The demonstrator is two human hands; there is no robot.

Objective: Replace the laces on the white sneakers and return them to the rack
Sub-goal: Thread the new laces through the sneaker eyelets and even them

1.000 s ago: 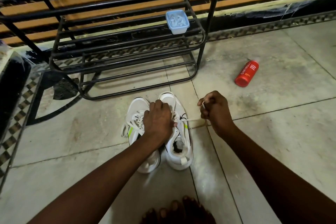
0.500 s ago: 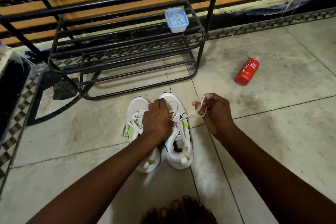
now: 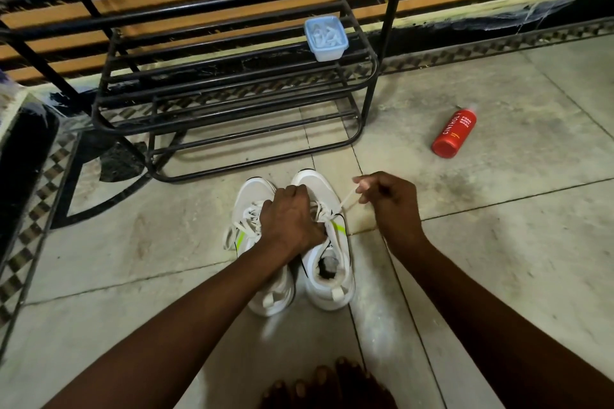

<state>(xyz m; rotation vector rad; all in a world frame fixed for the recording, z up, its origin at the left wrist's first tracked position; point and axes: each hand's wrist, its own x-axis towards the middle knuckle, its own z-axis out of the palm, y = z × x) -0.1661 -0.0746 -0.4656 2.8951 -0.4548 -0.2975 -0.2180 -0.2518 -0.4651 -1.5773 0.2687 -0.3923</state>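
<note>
Inspection from my remote station: the two white sneakers (image 3: pixel 292 242) stand side by side on the floor (image 3: pixel 498 242), just in front of the black rack (image 3: pixel 232 103). The left hand (image 3: pixel 290 219) is closed down over the lacing of the right-side shoe, bracing it. The right hand (image 3: pixel 388 199) pinches the lace (image 3: pixel 347 200), which has been drawn out taut to the side since a second ago (previously the hand sat lower and nearer the shoe). I judge one eyelet pass is being pulled through; lacing remains unfinished. A red bottle (image 3: pixel 454 133) lies well apart.
</note>
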